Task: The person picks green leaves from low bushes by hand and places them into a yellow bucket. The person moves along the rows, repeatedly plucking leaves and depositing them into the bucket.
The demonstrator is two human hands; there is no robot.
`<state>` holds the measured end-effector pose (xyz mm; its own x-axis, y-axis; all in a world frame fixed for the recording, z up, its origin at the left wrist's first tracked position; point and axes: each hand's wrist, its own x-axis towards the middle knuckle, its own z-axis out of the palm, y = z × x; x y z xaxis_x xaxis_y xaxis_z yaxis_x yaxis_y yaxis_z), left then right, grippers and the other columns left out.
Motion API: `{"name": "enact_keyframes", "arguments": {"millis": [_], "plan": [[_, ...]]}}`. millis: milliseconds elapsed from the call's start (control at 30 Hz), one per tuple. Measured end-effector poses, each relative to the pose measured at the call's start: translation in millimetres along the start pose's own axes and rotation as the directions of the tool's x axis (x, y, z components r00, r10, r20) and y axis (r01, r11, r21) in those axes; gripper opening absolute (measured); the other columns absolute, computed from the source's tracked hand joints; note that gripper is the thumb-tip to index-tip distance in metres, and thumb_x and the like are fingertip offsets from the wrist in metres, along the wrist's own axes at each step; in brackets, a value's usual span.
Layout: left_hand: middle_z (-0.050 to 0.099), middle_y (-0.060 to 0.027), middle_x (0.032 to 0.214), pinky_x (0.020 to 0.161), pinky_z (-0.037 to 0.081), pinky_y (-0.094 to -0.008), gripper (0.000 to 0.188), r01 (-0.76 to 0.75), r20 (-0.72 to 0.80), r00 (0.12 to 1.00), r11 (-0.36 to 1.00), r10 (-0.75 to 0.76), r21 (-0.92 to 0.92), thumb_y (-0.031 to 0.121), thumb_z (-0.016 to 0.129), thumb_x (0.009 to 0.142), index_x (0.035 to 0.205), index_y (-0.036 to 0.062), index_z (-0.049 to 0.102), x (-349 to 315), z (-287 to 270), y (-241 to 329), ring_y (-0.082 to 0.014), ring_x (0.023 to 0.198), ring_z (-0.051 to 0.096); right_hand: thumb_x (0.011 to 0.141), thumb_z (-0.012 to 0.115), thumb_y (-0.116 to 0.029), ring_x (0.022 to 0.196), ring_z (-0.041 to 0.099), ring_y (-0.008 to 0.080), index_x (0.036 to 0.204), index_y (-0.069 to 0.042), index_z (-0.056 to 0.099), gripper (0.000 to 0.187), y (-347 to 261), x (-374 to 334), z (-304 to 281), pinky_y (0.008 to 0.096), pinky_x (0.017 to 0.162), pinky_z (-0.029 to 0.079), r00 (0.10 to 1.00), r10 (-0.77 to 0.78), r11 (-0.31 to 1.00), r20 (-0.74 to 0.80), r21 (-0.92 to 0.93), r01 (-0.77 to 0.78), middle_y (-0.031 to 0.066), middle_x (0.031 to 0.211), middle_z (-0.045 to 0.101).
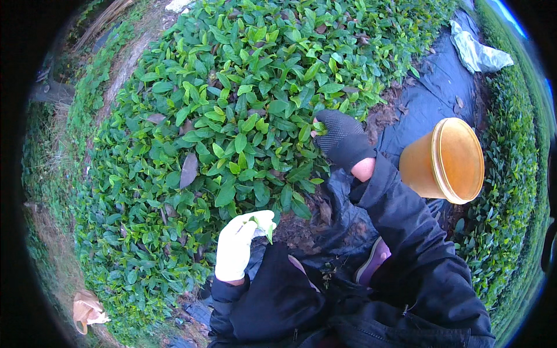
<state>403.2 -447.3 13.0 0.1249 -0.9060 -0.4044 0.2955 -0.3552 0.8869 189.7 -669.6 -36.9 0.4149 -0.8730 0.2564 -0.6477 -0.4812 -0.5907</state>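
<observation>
My left hand [238, 243], in a white glove, is closed with thumb and fingers pinching a small green leaf [269, 233]. It hangs in front of the near edge of a dense, leafy green bush [232, 133]. Farther right, my right hand [343, 134], in a dark textured glove with bare fingertips, reaches into the bush's right edge. Its fingers are curled together beside the leaves there. Whatever lies between those fingertips is too small and hidden to make out.
A yellow-orange bucket [420, 165] stands tilted in view right of my right arm. Black plastic sheeting [423, 98] covers the path, with a pale crumpled sack [473, 52] farther back. Another hedge row [513, 168] runs along the right. A tan bag [87, 307] lies at lower left.
</observation>
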Motion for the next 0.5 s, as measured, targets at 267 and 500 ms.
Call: {"name": "enact_keyframes", "arguments": {"millis": [267, 500], "plan": [[0.062, -0.0228, 0.112, 0.089, 0.049, -0.042, 0.035, -0.001, 0.022, 1.0, 1.0, 0.0, 0.025, 0.021, 0.053, 0.092, 0.11, -0.0095, 0.056, 2.6, 0.6, -2.8, -0.0304, 0.096, 0.063, 0.081, 0.063, -0.03, 0.085, 0.062, 0.0378, 0.098, -0.008, 0.063, 0.028, 10.1, -14.1, 3.7, 0.0453, 0.075, 0.05, 0.991, 0.12, 0.992, 0.053, 0.017, -0.121, 0.0178, 0.093, 0.064], [0.065, -0.018, 0.107, 0.086, 0.05, -0.0347, 0.032, -0.018, 0.051, 0.999, 0.998, 0.015, 0.063, 0.01, 0.045, 0.091, 0.113, -0.01, 0.057, 11.7, 15.6, 1.9, -0.0267, 0.093, 0.065, 0.082, 0.063, -0.029, 0.082, 0.062, 0.0381, 0.095, -0.005, 0.064, 0.026, 17.1, -33.9, 8.3, 0.0441, 0.073, 0.05, 0.99, 0.134, 0.978, 0.033, 0.159, -0.137, 0.0188, 0.088, 0.064]]}}
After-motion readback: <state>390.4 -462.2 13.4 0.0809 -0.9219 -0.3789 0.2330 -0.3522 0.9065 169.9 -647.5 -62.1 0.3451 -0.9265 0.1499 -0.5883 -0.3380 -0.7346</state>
